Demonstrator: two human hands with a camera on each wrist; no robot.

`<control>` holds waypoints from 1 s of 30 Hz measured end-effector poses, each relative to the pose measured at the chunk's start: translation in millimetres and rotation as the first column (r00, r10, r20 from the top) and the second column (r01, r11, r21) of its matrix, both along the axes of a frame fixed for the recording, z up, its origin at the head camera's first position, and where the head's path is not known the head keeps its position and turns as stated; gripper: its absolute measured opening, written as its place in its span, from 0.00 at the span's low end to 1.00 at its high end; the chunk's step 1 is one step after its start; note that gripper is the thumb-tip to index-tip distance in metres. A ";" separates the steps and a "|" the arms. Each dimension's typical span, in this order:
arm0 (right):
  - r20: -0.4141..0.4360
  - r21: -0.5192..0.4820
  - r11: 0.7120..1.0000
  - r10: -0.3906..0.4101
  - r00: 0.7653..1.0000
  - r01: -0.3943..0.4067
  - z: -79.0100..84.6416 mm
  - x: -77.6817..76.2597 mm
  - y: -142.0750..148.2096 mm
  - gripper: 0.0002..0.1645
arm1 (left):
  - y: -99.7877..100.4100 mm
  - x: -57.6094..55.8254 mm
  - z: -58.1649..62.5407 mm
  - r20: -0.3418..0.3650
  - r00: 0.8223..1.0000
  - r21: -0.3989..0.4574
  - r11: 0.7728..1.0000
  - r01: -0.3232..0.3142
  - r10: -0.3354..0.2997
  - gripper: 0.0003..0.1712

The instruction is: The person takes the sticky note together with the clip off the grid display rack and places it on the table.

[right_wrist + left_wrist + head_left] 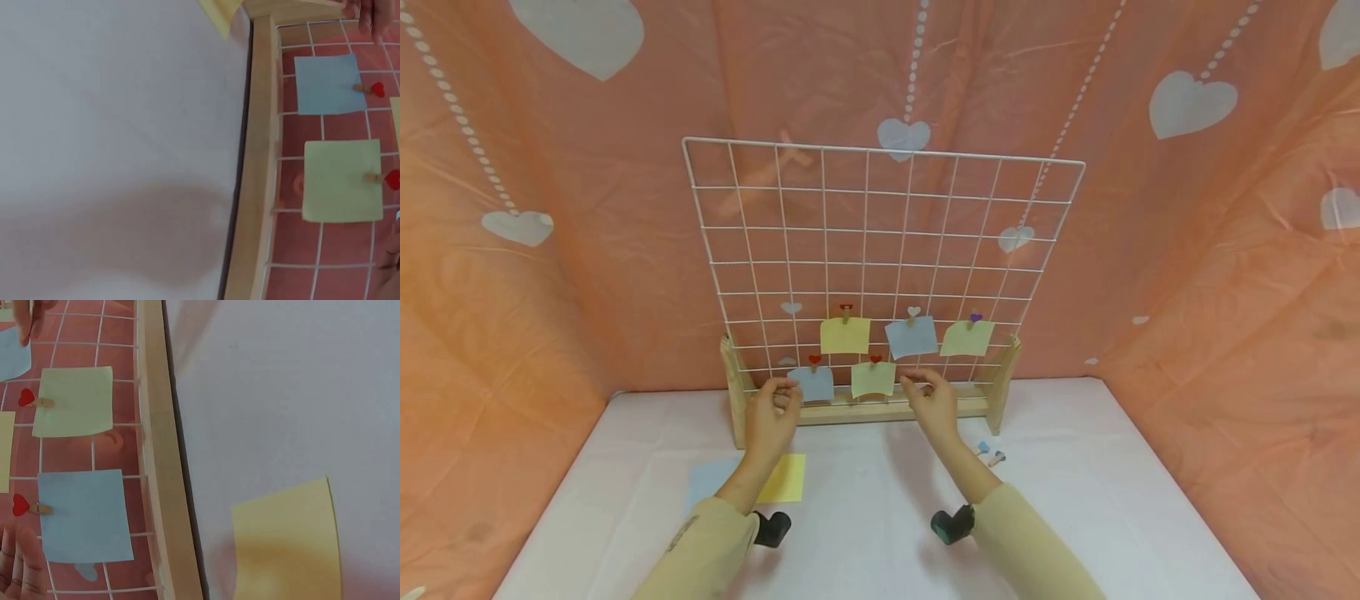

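In the head view my left hand point(772, 417) is at the left edge of the lower blue note point(814, 384), its fingers loosely bent with nothing seen between them. That note hangs from a wire grid point(844, 228) by a small clothespin with a red heart point(814, 360). My right hand point(934, 407) is just right of the lower green note point(872, 380), fingers loosely bent, no object visible in them. Above are a yellow note point(845, 337), another blue note point(912, 337) and another green note point(967, 339), each clipped. In the right wrist view my right hand point(389, 265) is mostly cut off.
The grid stands in a wooden base point(891, 412) on a white table point(857, 542). Blue paper point(709, 477) and yellow paper point(787, 479) lie near my left forearm. Two blue-topped clothespins point(997, 458) lie right of my right forearm. A pink curtain point(647, 275) with hearts surrounds the table.
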State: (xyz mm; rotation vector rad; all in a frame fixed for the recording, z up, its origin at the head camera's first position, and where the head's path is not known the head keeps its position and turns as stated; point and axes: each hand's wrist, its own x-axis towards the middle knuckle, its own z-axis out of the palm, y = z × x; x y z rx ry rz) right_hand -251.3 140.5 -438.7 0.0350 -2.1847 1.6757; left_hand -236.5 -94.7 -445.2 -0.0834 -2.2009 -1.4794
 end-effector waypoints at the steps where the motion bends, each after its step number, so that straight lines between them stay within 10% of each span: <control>1: -0.009 0.000 1.000 0.004 1.000 -0.004 1.6 -1.1 -2.0 0.09 | 1.2 -0.2 1.0 0.005 1.000 0.003 1.000 0.004 -0.004 0.09; 30: -0.136 -0.003 0.996 0.091 0.986 -0.093 54.5 -27.5 -48.4 0.12 | 28.7 -26.6 32.9 -0.001 0.999 0.076 0.996 -0.042 0.043 0.18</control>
